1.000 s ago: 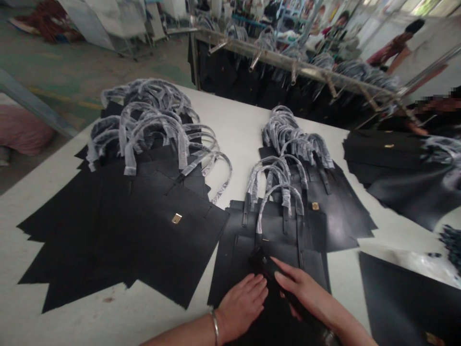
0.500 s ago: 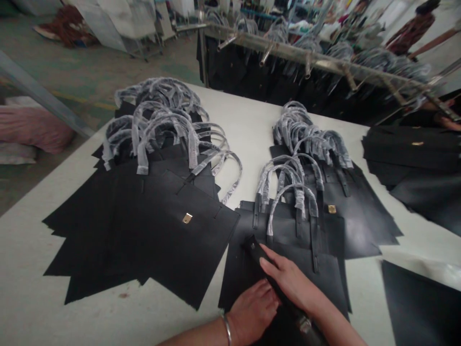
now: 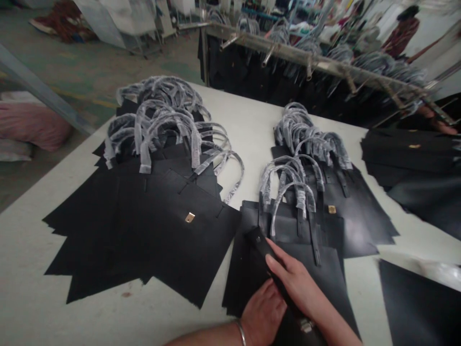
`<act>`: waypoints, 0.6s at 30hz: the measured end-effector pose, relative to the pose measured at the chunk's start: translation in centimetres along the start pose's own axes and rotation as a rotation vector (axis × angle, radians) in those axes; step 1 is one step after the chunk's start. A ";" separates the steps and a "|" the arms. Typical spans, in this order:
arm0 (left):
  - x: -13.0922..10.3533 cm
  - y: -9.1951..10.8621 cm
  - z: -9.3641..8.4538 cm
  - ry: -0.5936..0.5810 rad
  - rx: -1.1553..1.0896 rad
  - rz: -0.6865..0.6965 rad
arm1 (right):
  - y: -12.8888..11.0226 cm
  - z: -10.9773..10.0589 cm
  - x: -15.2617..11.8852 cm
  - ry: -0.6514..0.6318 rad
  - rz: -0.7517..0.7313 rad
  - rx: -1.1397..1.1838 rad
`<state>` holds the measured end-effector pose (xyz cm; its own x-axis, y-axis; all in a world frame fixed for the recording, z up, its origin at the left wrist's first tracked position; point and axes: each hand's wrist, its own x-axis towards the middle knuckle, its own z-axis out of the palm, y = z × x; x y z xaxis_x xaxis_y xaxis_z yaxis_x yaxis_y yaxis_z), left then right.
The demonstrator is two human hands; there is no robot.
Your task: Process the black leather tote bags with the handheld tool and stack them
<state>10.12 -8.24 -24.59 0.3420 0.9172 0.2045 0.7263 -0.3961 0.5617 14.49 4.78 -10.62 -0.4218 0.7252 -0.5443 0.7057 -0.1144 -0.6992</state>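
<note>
Nearest you, your left hand (image 3: 264,307) lies low over the black panels, its fingers curled in and partly hidden behind your right; you cannot tell from here whether it pinches anything; a silver bangle (image 3: 242,332) rings that wrist. Your right hand (image 3: 293,274) is wrapped around a long black tool (image 3: 264,245), which slants from a shiny metal fitting (image 3: 306,326) at its near end up and to the left; its far tip is over the front panel pile (image 3: 326,274), though contact there is unclear.

That pile sits right in front of you on the pale table (image 3: 115,319); its plastic-wrapped handles (image 3: 293,190) arch up at the far edge, just beyond the tool's tip; to its right lies a separate black sheet (image 3: 421,302), with crumpled clear plastic (image 3: 441,274) beside it.

To your left a wide, fanned stack (image 3: 151,230) carries a small gold plate (image 3: 189,217), its wrapped handles bunched at the far side; behind your front pile, a back stack (image 3: 360,216) shows another gold plate (image 3: 332,209).

Farther right, more black panels (image 3: 406,168) lie near another person's hand (image 3: 446,127); past the table, a metal rack (image 3: 288,50) holds black pieces with wrapped handles; beyond it stands a person in a dark red top (image 3: 401,36).
</note>
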 end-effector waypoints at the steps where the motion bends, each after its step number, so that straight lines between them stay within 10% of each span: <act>1: 0.1 0.4 0.6 0.021 -0.020 -0.030 | 0.5 -0.3 -0.8 -0.007 -0.001 0.010; 11: -0.4 1.7 5.1 -0.052 -0.066 -0.178 | 1.4 1.8 -0.2 -0.081 0.078 0.123; 18: 0.4 0.5 0.0 -0.136 -0.173 -0.056 | 1.6 0.3 -2.2 0.021 0.059 0.158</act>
<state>10.61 -8.04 -24.25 0.3896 0.9186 0.0662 0.6376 -0.3209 0.7003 16.37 2.83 -10.69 -0.3695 0.7277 -0.5779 0.6298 -0.2611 -0.7315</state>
